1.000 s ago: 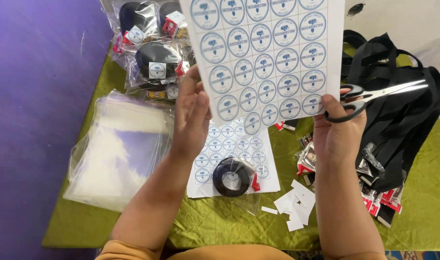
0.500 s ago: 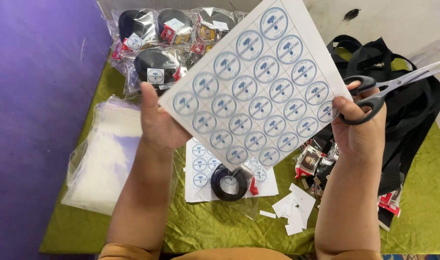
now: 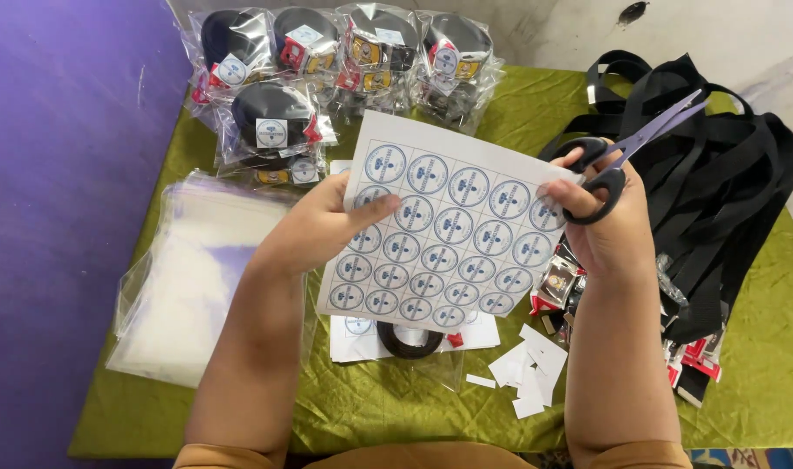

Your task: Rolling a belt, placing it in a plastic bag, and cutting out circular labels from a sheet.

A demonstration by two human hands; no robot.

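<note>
Olive-green cloth covers worktop (image 3: 761, 347); purple wall at left, pale wall at rear.

Item 1: sticker sheet (image 3: 444, 234), white, printed w/ grid of round blue-and-white labels. Held up above worktop, tilted, centre of view. Gripped at both side edges.

Item 2: left hand (image 3: 314, 230), closed on left edge of sticker sheet, thumb across the front over the labels, fingers behind.

Item 3: right hand (image 3: 609, 226), pinching right edge of sticker sheet w/ thumb and fingertips; same hand carries scissors (image 3: 627, 156), fingers through the black loops. Blades pale grey, nearly shut, pointing up and right, away from sheet.

Item 4: second sheet of labels (image 3: 353, 334), flat on worktop under the held one, mostly hidden. Black coiled strap (image 3: 409, 343) lies on it, partly covered.

Item 5: white paper offcuts (image 3: 527, 373), small squares, scattered on cloth just right of the flat sheet, near right forearm.

Item 6: stack of clear plastic bags (image 3: 188, 278), left side of worktop, beside left forearm.

Item 7: bagged belts (image 3: 327, 69), several clear packets at rear of worktop, each w/ rolled black strap, round label, red/yellow tags. One packet sits nearer front-left of the group.

Item 8: loose black straps (image 3: 726, 191), large tangled heap at right, behind and beside right hand. Small red-and-black buckle parts (image 3: 696, 360) at its lower edge; more next to right wrist, detail unclear.

Orange-brown clothing at bottom edge.
</note>
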